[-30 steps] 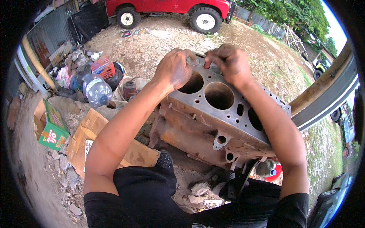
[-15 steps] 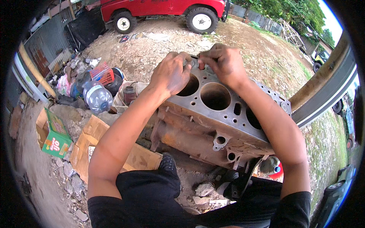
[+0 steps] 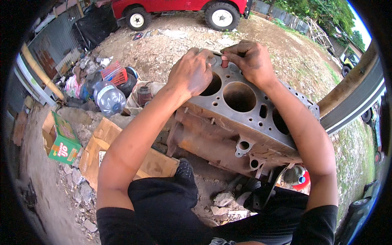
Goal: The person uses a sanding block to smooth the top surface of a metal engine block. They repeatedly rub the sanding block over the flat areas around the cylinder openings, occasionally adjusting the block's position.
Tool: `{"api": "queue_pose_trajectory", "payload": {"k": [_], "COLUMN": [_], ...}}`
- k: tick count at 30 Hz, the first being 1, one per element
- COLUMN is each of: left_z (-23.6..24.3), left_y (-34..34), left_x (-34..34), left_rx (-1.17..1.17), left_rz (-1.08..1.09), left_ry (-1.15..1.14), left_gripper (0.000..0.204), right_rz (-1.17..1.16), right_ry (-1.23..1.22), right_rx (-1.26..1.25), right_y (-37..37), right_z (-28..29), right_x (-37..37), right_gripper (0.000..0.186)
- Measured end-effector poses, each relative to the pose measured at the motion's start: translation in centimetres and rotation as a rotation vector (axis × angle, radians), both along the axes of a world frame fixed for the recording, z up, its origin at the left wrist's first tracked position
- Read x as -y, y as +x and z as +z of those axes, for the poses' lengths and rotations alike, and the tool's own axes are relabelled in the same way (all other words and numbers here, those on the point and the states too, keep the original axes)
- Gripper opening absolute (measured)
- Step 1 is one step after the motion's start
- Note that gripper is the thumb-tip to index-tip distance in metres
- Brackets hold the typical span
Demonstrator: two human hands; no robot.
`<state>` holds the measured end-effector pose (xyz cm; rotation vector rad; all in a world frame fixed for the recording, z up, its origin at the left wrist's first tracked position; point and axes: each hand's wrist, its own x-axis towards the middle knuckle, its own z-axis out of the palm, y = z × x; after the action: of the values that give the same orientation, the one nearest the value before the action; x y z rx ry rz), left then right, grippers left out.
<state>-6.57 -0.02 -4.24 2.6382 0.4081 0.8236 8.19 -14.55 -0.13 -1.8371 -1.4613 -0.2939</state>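
Note:
A grey metal engine block (image 3: 204,107) stands in front of me, its flat top pierced by large round cylinder bores and small holes. At the far end of that top, my right hand (image 3: 252,61) pinches a short reddish-brown cylindrical piece (image 3: 225,62), which stands upright against the surface. My left hand (image 3: 191,73) is closed at the far left corner, beside the nearest bore there. Its fingertips curl over at the edge, and whatever they grip is hidden.
On the left lie a green carton (image 3: 64,139), a flattened brown cardboard box (image 3: 155,163), a clear plastic jug (image 3: 109,98) and a red basket (image 3: 115,73). A wooden post (image 3: 347,85) rises at right. Rubble covers the ground by my feet. A red vehicle (image 3: 171,5) is parked beyond.
The whole view has shifted slightly, so the block sits a little further right. Both hands stay at the block's far end, the right one still on the reddish-brown piece.

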Motion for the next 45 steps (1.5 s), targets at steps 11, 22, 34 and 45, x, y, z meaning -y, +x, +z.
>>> {"api": "queue_pose_trajectory", "payload": {"k": [11,22,34,45], "left_z": [-0.3,0.0,-0.1,0.0], "left_y": [-0.2,-0.3,-0.3,-0.3], "left_x": [0.0,0.1,-0.4,-0.1], "left_rx": [0.027,-0.011,0.016,0.001], "left_rz": [0.003,0.013,-0.007,-0.009], "left_ry": [0.042,0.044,0.027,0.012], "left_gripper": [0.029,0.030,0.033,0.033], "right_rz": [0.028,0.096,0.105,0.005], "right_ry": [0.087,0.051,-0.063,-0.128], "right_rx": [0.034,0.160,-0.014,-0.087], "right_y": [0.4,1.3,1.4,0.6], "right_z": [0.2,-1.0,-0.6,-0.8], "right_x": [-0.2,-0.1,0.0,0.2], "right_gripper": [0.010,0.010,0.020,0.023]}}
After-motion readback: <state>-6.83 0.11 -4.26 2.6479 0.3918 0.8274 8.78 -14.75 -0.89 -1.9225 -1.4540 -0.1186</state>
